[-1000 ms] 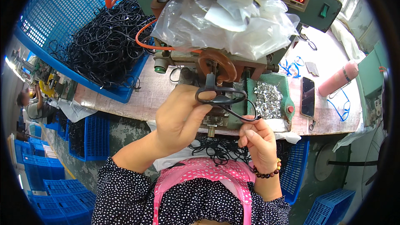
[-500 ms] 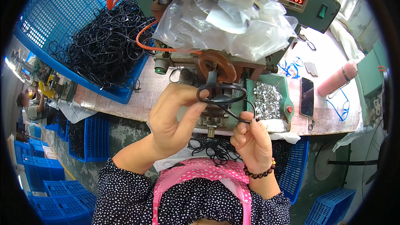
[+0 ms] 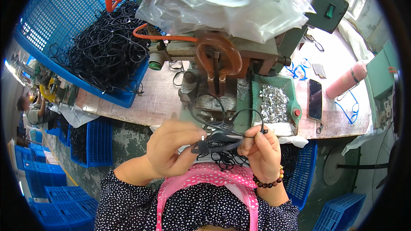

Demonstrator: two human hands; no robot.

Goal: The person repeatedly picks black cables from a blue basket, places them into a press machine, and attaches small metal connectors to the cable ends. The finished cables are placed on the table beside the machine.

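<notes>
Between my hands, just in front of the machine, is a thin black looped piece (image 3: 220,136), like a strap or frame; its exact kind I cannot make out. My left hand (image 3: 169,149), slightly blurred, has thumb and fingers on its flatter left part. At the right, my right hand (image 3: 262,147) pinches the thin band, and loops arch up from there. Behind stands a bench press (image 3: 216,90) with a brown ring-shaped part (image 3: 234,55) at its middle. Several similar black loops (image 3: 224,161) lie below the held piece, partly hidden.
A blue basket (image 3: 128,96) heaped with black loops (image 3: 107,51) stands left. Plastic bags (image 3: 227,8) cover the press top. On the right are a green tray (image 3: 293,94) with silvery scraps, a phone (image 3: 315,99), a pink bottle (image 3: 346,80) and blue frames (image 3: 349,113).
Both hands have come down and toward me from the press with the black piece, the left more than the right. The piece is now tilted differently, and the plastic bags hang further left.
</notes>
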